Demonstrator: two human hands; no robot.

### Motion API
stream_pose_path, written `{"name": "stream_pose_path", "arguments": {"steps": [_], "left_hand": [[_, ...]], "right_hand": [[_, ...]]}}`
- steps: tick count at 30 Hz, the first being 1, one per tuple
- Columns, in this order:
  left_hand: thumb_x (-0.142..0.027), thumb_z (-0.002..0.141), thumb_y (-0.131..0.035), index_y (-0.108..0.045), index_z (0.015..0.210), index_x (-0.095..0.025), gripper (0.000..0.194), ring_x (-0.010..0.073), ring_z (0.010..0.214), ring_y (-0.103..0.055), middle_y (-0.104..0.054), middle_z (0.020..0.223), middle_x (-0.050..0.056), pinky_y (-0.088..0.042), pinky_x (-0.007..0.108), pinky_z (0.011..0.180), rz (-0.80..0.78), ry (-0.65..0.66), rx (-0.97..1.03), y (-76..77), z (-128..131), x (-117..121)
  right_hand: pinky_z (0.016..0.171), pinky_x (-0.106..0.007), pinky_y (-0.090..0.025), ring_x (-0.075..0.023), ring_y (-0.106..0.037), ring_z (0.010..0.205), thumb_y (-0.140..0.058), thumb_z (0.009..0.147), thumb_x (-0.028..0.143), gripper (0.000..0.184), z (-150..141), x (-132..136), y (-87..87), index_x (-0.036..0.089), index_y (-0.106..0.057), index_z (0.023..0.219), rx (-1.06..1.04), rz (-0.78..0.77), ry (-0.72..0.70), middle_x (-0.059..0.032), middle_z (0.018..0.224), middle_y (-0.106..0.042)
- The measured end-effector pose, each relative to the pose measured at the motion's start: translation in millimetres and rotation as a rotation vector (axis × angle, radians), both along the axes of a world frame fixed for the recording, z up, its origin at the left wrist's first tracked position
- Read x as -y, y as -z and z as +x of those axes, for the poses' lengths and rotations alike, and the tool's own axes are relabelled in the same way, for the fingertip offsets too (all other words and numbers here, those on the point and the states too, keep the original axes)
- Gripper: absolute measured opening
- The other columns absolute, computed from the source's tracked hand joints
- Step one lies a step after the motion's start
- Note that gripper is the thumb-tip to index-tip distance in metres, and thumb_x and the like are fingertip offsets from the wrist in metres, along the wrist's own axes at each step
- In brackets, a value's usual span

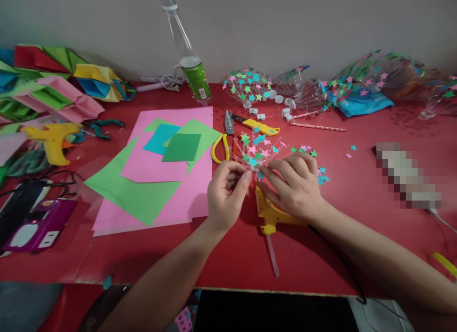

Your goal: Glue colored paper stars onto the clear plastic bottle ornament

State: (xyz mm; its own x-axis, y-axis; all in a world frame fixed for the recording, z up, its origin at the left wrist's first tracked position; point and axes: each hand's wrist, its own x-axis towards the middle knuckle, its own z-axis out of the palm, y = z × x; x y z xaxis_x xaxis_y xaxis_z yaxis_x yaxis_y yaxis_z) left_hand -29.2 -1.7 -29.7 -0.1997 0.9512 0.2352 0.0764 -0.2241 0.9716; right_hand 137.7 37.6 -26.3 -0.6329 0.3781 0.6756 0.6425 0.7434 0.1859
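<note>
In front of me is a clear plastic piece point(262, 148), cut into thin strips and dotted with pink, green and blue paper stars. My left hand point(228, 194) pinches its near end between thumb and fingers. The fingertips of my right hand point(294, 184) close on the same near end, beside a blue star point(253, 162). Under my right hand lies a yellow glue gun point(266, 210), partly covered, with a clear glue stick point(272, 256) poking out. Loose blue stars point(323, 178) lie right of that hand.
Pink and green paper sheets point(150, 201) spread at left. Yellow-handled scissors point(221, 150) and a yellow cutter point(262, 127) lie behind my hands. A bottle point(194, 77) stands at the back, near other star-covered plastic pieces point(248, 84). Another yellow glue gun point(52, 139) lies far left.
</note>
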Motion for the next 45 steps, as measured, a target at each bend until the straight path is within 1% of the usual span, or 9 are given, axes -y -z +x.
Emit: {"name": "stream_pose_path", "arguments": {"steps": [6, 13, 20, 25, 31, 35, 38, 41, 45], "left_hand": [[-0.020, 0.084, -0.059, -0.054, 0.085, -0.019, 0.005, 0.0068, 0.052, -0.049, -0.054, 0.068, -0.003, -0.038, 0.018, 0.044, 0.002, 0.015, -0.038, 1.7, -1.0, 3.3], [-0.016, 0.083, -0.056, -0.056, 0.086, -0.019, 0.004, 0.0076, 0.054, -0.053, -0.058, 0.072, -0.001, -0.041, 0.018, 0.046, 0.011, 0.049, -0.024, 2.6, 1.1, 4.7], [-0.016, 0.085, -0.055, -0.058, 0.092, -0.019, 0.008, 0.0087, 0.054, -0.054, -0.060, 0.070, -0.001, -0.042, 0.019, 0.045, 0.056, 0.089, -0.096, 6.0, 1.2, 7.9], [-0.020, 0.085, -0.058, -0.058, 0.098, -0.019, 0.013, 0.0087, 0.053, -0.054, -0.056, 0.067, -0.002, -0.042, 0.018, 0.044, 0.039, 0.016, -0.083, 6.5, 3.6, 6.7], [-0.023, 0.083, -0.064, -0.050, 0.082, -0.020, 0.014, 0.0065, 0.052, -0.051, -0.054, 0.067, -0.004, -0.041, 0.016, 0.043, 0.009, -0.080, -0.070, 5.8, 3.1, 0.9], [-0.024, 0.089, -0.058, -0.051, 0.077, -0.020, 0.014, 0.0066, 0.049, -0.050, -0.050, 0.058, -0.005, -0.041, 0.017, 0.045, 0.024, 0.001, -0.113, 6.2, 0.3, -0.1], [-0.024, 0.091, -0.054, -0.058, 0.088, -0.019, 0.007, 0.0076, 0.051, -0.053, -0.056, 0.062, -0.003, -0.043, 0.018, 0.048, 0.046, 0.076, -0.199, 7.0, 1.7, 1.5], [-0.023, 0.089, -0.056, -0.061, 0.102, -0.018, 0.015, 0.0082, 0.052, -0.054, -0.060, 0.067, -0.002, -0.043, 0.019, 0.048, 0.068, 0.116, -0.301, 8.6, 4.7, 3.4], [-0.020, 0.088, -0.055, -0.062, 0.103, -0.018, 0.016, 0.0075, 0.049, -0.050, -0.058, 0.064, -0.003, -0.040, 0.019, 0.047, 0.119, 0.117, -0.403, 10.5, 5.7, 4.0]], "right_hand": [[0.083, -0.040, -0.038, -0.0215, -0.048, 0.088, -0.065, 0.083, 0.038, 0.036, 1.6, 2.3, -2.0, 0.015, -0.063, 0.110, -0.076, -0.042, -0.019, -0.0070, 0.097, -0.068], [0.082, -0.039, -0.036, -0.0211, -0.047, 0.090, -0.066, 0.084, 0.027, 0.019, -4.0, 3.1, -12.2, 0.018, -0.066, 0.101, -0.169, -0.149, -0.046, -0.0046, 0.095, -0.068], [0.083, -0.038, -0.033, -0.0193, -0.045, 0.089, -0.061, 0.087, 0.020, 0.006, -8.8, 1.7, -11.1, 0.023, -0.066, 0.086, -0.210, -0.196, -0.045, -0.0010, 0.092, -0.068], [0.081, -0.038, -0.034, -0.0196, -0.047, 0.088, -0.058, 0.089, 0.022, 0.009, -6.7, -1.2, -13.7, 0.025, -0.065, 0.083, -0.296, -0.260, -0.006, -0.0014, 0.092, -0.065], [0.081, -0.037, -0.037, -0.0182, -0.053, 0.086, -0.047, 0.094, 0.020, 0.012, -0.5, -3.8, -21.8, 0.022, -0.057, 0.087, -0.504, -0.471, -0.065, -0.0023, 0.089, -0.063], [0.081, -0.037, -0.036, -0.0180, -0.050, 0.084, -0.043, 0.095, 0.020, 0.016, 0.6, -7.5, -20.7, 0.021, -0.051, 0.081, -0.514, -0.554, -0.042, -0.0019, 0.085, -0.061], [0.081, -0.037, -0.036, -0.0188, -0.050, 0.087, -0.049, 0.093, 0.024, 0.015, -0.4, -10.0, -17.8, 0.021, -0.055, 0.080, -0.448, -0.576, -0.016, -0.0023, 0.088, -0.061], [0.080, -0.036, -0.038, -0.0186, -0.050, 0.086, -0.055, 0.091, 0.026, 0.012, -0.2, -9.8, -17.6, 0.021, -0.062, 0.082, -0.435, -0.579, -0.021, -0.0025, 0.088, -0.060], [0.079, -0.036, -0.039, -0.0190, -0.050, 0.084, -0.059, 0.088, 0.026, 0.011, 4.9, -6.5, -24.4, 0.021, -0.066, 0.081, -0.399, -0.573, -0.024, -0.0032, 0.086, -0.059]]}}
